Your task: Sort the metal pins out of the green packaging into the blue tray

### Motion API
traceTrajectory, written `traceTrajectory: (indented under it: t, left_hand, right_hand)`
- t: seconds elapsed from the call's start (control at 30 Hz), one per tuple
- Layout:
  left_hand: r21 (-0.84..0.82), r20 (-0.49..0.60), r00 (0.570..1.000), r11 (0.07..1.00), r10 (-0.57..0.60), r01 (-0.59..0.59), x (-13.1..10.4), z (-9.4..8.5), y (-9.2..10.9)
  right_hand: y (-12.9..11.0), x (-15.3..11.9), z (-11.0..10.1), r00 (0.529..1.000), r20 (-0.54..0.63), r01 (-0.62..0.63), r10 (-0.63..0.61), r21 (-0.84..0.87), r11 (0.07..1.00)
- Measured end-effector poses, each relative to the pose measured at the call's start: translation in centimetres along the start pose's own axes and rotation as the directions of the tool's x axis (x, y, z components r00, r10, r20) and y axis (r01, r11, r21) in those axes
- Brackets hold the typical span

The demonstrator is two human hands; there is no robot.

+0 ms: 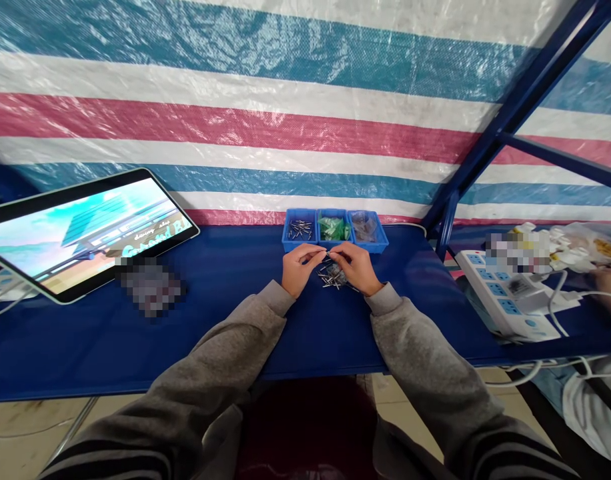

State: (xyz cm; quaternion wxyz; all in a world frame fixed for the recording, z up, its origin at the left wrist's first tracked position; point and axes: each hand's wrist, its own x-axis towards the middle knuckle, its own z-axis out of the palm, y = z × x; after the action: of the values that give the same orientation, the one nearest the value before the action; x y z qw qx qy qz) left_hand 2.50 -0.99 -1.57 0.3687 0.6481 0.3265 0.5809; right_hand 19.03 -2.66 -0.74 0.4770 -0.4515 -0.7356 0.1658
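Both hands meet over the blue tabletop, fingertips almost touching. My left hand (pixel 300 267) is closed in a pinch, and my right hand (pixel 358 265) pinches from the other side. Between the fingertips is something tiny, too small to make out. Just below lies a loose pile of thin metal pins (pixel 330 277), partly covered by my right hand. Behind the hands, three joined blue bins stand in a row: the left bin (pixel 287 235) has similar metal pins, the middle one holds green plastic bags (pixel 334 229), and the right one holds clear plastic bags (pixel 364 227).
A tablet (pixel 93 230) with a lit screen leans at the left, beside a blurred-out item (pixel 153 287). At the right are a white power strip (pixel 505 293) with plugs and cables, a blue metal frame post (pixel 515 113), and another person's hand (pixel 610 290). Striped sheeting (pixel 285 127) hangs behind.
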Motion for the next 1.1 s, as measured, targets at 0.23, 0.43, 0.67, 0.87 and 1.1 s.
traceTrajectory:
  t: [0.23, 0.43, 0.67, 0.87, 1.1]
  left_hand:
    - [0.354, 0.102, 0.957, 0.889, 0.273, -0.292, -0.4, 0.2, 0.2]
    - [0.429, 0.284, 0.902, 0.798, 0.325, -0.423, -0.7, 0.6, -0.8]
    - [0.460, 0.385, 0.857, 0.735, 0.342, -0.499, -0.8, 0.7, -0.4]
    - [0.414, 0.345, 0.888, 0.799, 0.305, -0.435, -0.7, 0.7, 0.0]
    - [0.336, 0.128, 0.968, 0.909, 0.216, -0.247, -0.4, 0.3, 0.1]
  right_hand:
    - [0.3, 0.0, -0.2, 0.981, -0.148, -0.126, 0.126, 0.010, 0.992]
    - [0.5, 0.1, -0.3, 0.967, -0.205, -0.147, 0.148, 0.022, 0.989]
    - [0.2, 0.1, -0.3, 0.973, -0.180, -0.142, 0.141, 0.008, 0.990]
    - [0.2, 0.1, -0.3, 0.977, -0.173, -0.128, 0.128, 0.009, 0.992]
    - [0.0, 0.0, -0.4, 0.977, -0.179, -0.120, 0.119, 0.009, 0.993]
